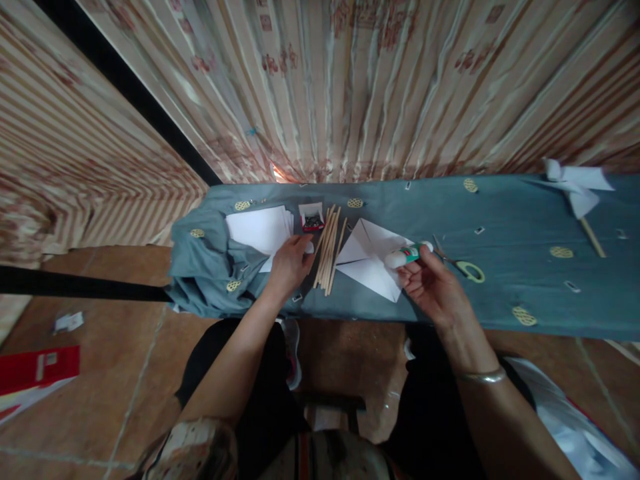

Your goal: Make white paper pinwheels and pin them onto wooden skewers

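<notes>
Right hand (435, 287) grips the glue stick (406, 255) over the folded paper's (373, 263) right corner, close to the counter's (525, 220) near edge. Left hand (290, 263) presses down, fingers curled, on the paper stack's (257, 230) near corner, just left of the sticks (327, 250). Scissors (463, 267) lie just right; bare cloth stretches beyond, far right.
</notes>
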Action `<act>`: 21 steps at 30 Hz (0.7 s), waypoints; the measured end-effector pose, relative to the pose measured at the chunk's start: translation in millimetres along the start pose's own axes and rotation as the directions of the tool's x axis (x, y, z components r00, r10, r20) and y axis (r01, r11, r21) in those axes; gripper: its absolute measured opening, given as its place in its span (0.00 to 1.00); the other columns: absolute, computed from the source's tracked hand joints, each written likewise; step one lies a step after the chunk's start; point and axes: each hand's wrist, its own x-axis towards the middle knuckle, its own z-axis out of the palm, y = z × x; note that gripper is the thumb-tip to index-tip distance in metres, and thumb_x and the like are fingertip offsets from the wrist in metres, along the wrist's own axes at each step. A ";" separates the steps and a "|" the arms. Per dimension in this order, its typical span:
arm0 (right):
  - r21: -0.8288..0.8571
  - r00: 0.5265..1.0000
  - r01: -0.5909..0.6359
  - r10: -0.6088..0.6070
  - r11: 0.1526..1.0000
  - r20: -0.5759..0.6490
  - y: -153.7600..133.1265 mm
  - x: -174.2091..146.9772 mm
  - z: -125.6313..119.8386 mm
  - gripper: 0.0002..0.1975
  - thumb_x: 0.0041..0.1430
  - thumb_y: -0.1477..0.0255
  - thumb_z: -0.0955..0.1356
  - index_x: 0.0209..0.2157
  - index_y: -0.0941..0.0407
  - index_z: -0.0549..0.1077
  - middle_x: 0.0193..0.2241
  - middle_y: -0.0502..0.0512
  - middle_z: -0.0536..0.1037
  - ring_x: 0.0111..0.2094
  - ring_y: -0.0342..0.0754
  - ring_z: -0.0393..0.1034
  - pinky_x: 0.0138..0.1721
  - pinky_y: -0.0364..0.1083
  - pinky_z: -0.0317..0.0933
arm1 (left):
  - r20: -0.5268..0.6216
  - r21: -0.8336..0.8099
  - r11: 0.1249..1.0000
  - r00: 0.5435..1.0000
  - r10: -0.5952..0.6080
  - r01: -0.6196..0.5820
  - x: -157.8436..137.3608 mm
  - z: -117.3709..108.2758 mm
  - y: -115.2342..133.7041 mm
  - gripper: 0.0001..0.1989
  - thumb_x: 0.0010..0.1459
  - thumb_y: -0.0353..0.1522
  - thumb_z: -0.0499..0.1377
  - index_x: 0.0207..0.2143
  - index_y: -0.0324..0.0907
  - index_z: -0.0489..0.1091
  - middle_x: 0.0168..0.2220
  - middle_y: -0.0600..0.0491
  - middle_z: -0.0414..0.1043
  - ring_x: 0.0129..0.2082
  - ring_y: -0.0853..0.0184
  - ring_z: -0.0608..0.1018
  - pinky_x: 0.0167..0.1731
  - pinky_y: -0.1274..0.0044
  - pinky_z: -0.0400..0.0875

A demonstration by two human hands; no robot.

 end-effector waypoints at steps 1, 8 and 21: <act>0.003 1.000 -0.004 0.004 1.000 0.003 -0.4 -0.1 -0.2 0.14 0.42 0.66 0.80 0.29 0.52 0.77 0.27 0.46 0.83 0.27 0.40 0.78 0.27 0.34 0.71 | 0.004 0.019 1.000 1.000 0.001 -0.001 0.3 0.1 0.0 0.22 0.57 0.27 0.57 0.55 0.37 0.69 0.48 0.43 0.74 0.48 0.57 0.76 0.50 0.67 0.71; 0.001 0.999 -0.016 0.016 1.000 0.033 -1.6 -0.2 -5.6 0.12 0.48 0.65 0.78 0.30 0.54 0.77 0.27 0.48 0.83 0.25 0.40 0.77 0.27 0.36 0.72 | 0.080 0.132 0.989 0.996 0.049 -0.059 0.4 0.1 1.1 0.21 0.57 0.26 0.55 0.54 0.37 0.71 0.49 0.43 0.75 0.50 0.56 0.74 0.52 0.63 0.70; -0.082 0.978 0.197 -0.201 0.977 -0.052 -11.3 2.2 -19.5 0.13 0.42 0.71 0.80 0.30 0.56 0.78 0.27 0.46 0.82 0.25 0.36 0.74 0.31 0.33 0.72 | -0.042 -0.032 0.909 0.909 0.415 -0.416 -11.9 9.9 58.8 0.17 0.66 0.33 0.52 0.54 0.38 0.69 0.59 0.41 0.66 0.58 0.55 0.69 0.58 0.61 0.67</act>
